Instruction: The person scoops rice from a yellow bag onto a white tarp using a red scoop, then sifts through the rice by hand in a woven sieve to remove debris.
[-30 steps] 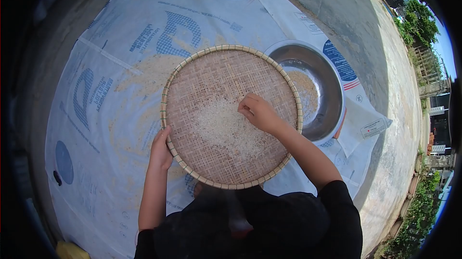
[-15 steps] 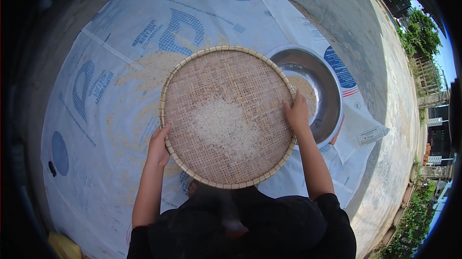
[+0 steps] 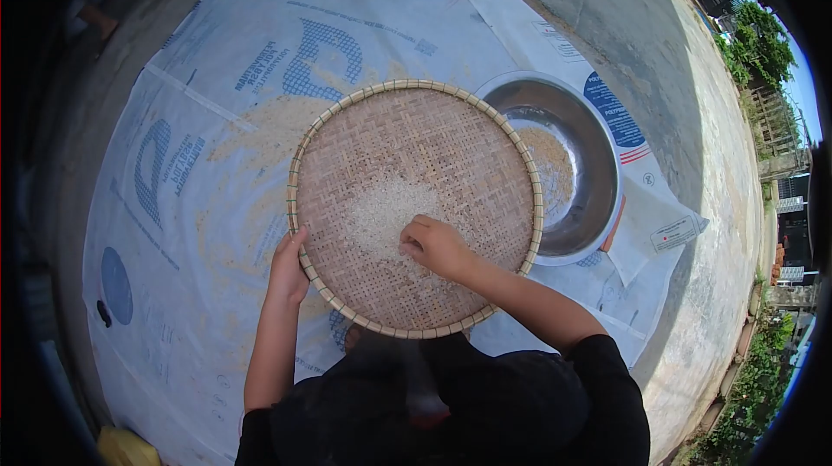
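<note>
A round woven bamboo winnowing tray [image 3: 373,128] is held in front of my body. My left hand [image 3: 289,267] grips its rim at the lower left, thumb over the edge. A loose heap of white rice grains [image 3: 381,210] lies on the middle of the weave. Over the right side of that heap is my right hand [image 3: 433,247], its fingertips pinched together at the grains. Whatever sits between those fingers is too small to make out.
A metal basin [image 3: 598,197] holding tan grain or husks [image 3: 546,163] stands right of the tray, partly behind it. Husks [image 3: 269,132] are scattered on the printed white sheet [image 3: 225,42]. Someone's foot [image 3: 104,26] shows at the upper left; a yellow bag [image 3: 126,447] lies lower left.
My right hand has left the tray's right rim and moved left to the rice, fingers now pinched. My left hand keeps its grip. A person's feet have appeared at the upper left.
</note>
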A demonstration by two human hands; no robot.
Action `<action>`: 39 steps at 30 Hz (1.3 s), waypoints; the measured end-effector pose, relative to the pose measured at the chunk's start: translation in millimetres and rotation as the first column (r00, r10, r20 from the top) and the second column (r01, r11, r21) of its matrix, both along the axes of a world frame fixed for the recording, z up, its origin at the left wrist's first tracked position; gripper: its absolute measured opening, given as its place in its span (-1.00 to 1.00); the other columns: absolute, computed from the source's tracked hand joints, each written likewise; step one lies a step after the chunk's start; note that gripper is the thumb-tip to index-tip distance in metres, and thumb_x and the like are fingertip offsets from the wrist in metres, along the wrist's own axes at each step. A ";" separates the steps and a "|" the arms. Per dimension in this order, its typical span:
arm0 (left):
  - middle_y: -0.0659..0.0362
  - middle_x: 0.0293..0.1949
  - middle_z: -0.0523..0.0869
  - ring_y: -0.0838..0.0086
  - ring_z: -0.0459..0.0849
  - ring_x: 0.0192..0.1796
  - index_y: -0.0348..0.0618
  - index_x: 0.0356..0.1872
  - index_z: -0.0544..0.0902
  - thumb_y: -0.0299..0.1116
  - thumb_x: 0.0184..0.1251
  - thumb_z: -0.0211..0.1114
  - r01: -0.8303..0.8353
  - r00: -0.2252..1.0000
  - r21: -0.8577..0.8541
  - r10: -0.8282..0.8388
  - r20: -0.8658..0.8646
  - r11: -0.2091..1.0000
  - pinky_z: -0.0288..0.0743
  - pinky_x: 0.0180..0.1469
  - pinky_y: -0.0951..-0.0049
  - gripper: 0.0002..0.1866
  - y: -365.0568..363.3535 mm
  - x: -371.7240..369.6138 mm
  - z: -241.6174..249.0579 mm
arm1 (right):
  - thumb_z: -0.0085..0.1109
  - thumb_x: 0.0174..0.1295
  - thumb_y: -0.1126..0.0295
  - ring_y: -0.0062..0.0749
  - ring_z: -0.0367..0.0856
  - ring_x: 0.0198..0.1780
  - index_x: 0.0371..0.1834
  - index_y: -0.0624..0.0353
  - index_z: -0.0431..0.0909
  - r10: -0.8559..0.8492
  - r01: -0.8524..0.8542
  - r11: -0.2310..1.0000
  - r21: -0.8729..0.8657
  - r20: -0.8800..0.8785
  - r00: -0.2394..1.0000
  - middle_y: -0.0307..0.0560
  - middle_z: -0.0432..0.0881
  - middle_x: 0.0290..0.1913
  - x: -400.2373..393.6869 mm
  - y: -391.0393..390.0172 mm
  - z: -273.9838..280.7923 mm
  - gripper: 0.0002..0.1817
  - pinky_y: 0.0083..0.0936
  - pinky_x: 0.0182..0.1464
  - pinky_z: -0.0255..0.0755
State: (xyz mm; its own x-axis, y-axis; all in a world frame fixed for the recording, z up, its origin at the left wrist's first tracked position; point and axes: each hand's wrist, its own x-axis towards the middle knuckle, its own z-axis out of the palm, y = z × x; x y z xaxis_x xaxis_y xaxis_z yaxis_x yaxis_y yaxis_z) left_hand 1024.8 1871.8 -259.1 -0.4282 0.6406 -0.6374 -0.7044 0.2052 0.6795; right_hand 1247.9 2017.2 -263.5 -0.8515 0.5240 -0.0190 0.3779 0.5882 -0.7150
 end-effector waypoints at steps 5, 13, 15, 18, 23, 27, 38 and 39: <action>0.00 -0.04 0.53 0.27 0.54 0.01 -0.34 0.04 0.37 -0.25 0.35 0.07 -0.016 1.000 -0.014 0.016 0.006 1.000 0.41 0.08 0.27 -0.62 0.7 1.1 -0.4 | 0.21 0.02 0.42 -0.16 0.54 -0.32 -0.41 0.17 0.51 -0.003 0.004 1.000 -0.013 0.046 0.999 -0.06 0.52 -0.36 -2.9 0.5 -0.9 -0.89 -0.36 -0.26 0.43; -0.03 -0.03 0.52 0.26 0.53 0.02 -0.37 0.03 0.36 -0.20 0.37 0.04 -0.026 1.000 -0.030 0.026 0.012 0.999 0.41 0.08 0.26 -0.59 1.6 1.1 0.4 | 0.14 0.05 0.43 -0.11 0.54 -0.25 -0.43 0.16 0.49 -0.017 0.021 0.999 -0.031 0.107 0.994 -0.04 0.52 -0.33 -5.7 2.6 -5.7 -0.94 -0.29 -0.19 0.42; -0.03 -0.02 0.51 0.25 0.53 0.02 -0.37 0.03 0.35 -0.20 0.37 0.04 -0.022 1.000 -0.015 0.022 0.013 1.000 0.41 0.08 0.26 -0.59 1.3 1.5 1.0 | 0.13 0.05 0.44 -0.11 0.54 -0.24 -0.44 0.16 0.49 -0.025 0.026 1.000 -0.015 0.102 0.995 -0.03 0.52 -0.33 -6.7 1.9 -3.5 -0.94 -0.29 -0.19 0.42; -0.04 -0.01 0.51 0.26 0.52 0.03 -0.38 0.04 0.35 -0.20 0.37 0.04 -0.021 1.000 -0.008 0.021 0.013 1.000 0.41 0.08 0.26 -0.58 1.1 1.1 -0.5 | 0.10 0.07 0.43 -0.10 0.53 -0.24 -0.44 0.16 0.49 -0.016 0.021 0.999 -0.045 0.106 0.994 -0.02 0.51 -0.33 -7.3 1.4 0.0 -0.94 -0.28 -0.19 0.42; -0.04 -0.02 0.52 0.27 0.53 0.03 -0.37 0.03 0.35 -0.20 0.37 0.04 -0.021 1.000 -0.006 0.021 0.010 1.000 0.41 0.08 0.27 -0.59 1.4 1.5 -0.7 | 0.08 0.11 0.39 -0.10 0.53 -0.25 -0.39 0.17 0.46 0.055 -0.062 0.997 0.044 0.150 0.987 -0.02 0.49 -0.33 -7.6 2.3 -0.4 -0.91 -0.27 -0.21 0.43; -0.02 -0.02 0.52 0.28 0.53 0.02 -0.36 0.02 0.37 -0.21 0.36 0.05 -0.015 1.000 0.006 0.015 0.024 1.000 0.42 0.06 0.26 -0.60 0.2 -0.3 -2.5 | 0.09 0.10 0.40 -0.08 0.53 -0.25 -0.38 0.18 0.45 0.074 -0.082 0.995 0.052 0.133 0.988 -0.03 0.49 -0.32 -5.1 3.6 -0.4 -0.90 -0.27 -0.21 0.43; -0.01 0.03 0.50 0.28 0.50 0.07 -0.37 0.07 0.37 -0.21 0.35 0.06 -0.002 0.999 0.038 0.000 0.050 0.999 0.38 0.11 0.28 -0.57 -2.6 -3.2 -11.6 | 0.12 0.10 0.53 -0.35 0.48 -0.33 -0.13 0.27 0.46 -0.856 0.898 0.435 0.065 -0.281 0.435 -0.04 0.49 -0.30 116.8 108.8 33.7 -0.76 -0.45 -0.25 0.38; -0.01 0.03 0.50 0.28 0.50 0.07 -0.37 0.07 0.37 -0.21 0.35 0.06 0.007 0.999 0.042 -0.009 0.054 0.999 0.38 0.11 0.28 -0.57 -2.5 -2.8 -12.3 | 0.12 0.10 0.53 -0.35 0.48 -0.33 -0.13 0.27 0.46 -0.858 0.902 0.427 0.070 -0.283 0.428 -0.04 0.49 -0.30 133.0 115.6 29.3 -0.76 -0.45 -0.25 0.38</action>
